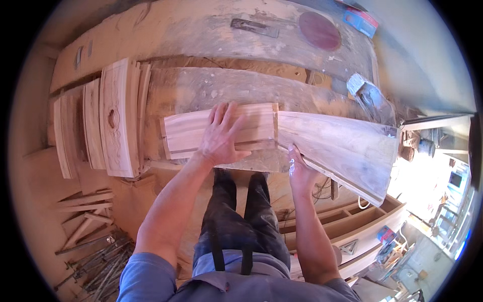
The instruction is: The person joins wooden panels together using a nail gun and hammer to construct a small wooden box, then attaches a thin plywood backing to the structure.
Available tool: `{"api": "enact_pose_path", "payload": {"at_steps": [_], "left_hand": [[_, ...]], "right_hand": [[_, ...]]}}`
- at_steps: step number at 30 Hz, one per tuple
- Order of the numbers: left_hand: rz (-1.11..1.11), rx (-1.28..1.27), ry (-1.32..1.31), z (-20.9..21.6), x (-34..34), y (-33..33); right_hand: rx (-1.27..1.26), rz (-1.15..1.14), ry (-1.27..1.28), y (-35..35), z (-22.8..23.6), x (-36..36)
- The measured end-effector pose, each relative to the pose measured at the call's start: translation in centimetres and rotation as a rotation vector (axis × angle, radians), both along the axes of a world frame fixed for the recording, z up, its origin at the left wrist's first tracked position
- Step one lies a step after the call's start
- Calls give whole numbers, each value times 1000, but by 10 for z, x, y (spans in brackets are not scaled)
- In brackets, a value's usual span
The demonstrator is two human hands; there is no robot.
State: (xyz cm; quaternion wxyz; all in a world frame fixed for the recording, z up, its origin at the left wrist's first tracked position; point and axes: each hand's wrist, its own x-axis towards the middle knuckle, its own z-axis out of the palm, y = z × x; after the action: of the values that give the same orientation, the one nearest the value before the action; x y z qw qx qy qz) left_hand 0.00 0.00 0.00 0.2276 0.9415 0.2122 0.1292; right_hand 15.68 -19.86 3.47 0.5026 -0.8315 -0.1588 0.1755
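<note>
My left hand (220, 135) lies on a pale wooden panel (186, 132) with its fingers spread. The panel has raised edge strips and rests on the workbench (193, 83). My right hand (301, 171) grips the near edge of a wide, pale board (347, 146), thumb on top and the other fingers hidden beneath. The board slants down to the right past the bench edge, its left end meeting the panel's right end. White smears show on my right thumb and hand.
Wooden panels, one a carved drawer front (116, 121), stand at the left. A sanding disc (319, 31) and a flat tool (254, 27) lie on the far bench. Clamps (100, 269) and offcuts (85, 221) lie lower left; a wooden frame (347, 226) stands lower right.
</note>
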Motion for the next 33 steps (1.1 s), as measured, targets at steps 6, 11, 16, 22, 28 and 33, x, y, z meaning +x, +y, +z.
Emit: {"api": "enact_pose_path", "payload": {"at_steps": [6, 11, 16, 22, 28, 33], "left_hand": [[9, -10, 14, -3, -5, 8], [15, -23, 34, -5, -5, 7], [13, -50, 40, -4, -6, 8], [15, -56, 4, -8, -6, 10], [10, -59, 24, -4, -5, 11], [12, -62, 46, 0, -3, 10]], "right_hand": [[-166, 93, -102, 33, 15, -1], [-245, 326, -275, 31, 17, 7], [-279, 347, -113, 33, 25, 14], [-396, 228, -100, 33, 19, 1], [-377, 240, -72, 27, 13, 3], [-356, 229, -100, 24, 10, 3]]}}
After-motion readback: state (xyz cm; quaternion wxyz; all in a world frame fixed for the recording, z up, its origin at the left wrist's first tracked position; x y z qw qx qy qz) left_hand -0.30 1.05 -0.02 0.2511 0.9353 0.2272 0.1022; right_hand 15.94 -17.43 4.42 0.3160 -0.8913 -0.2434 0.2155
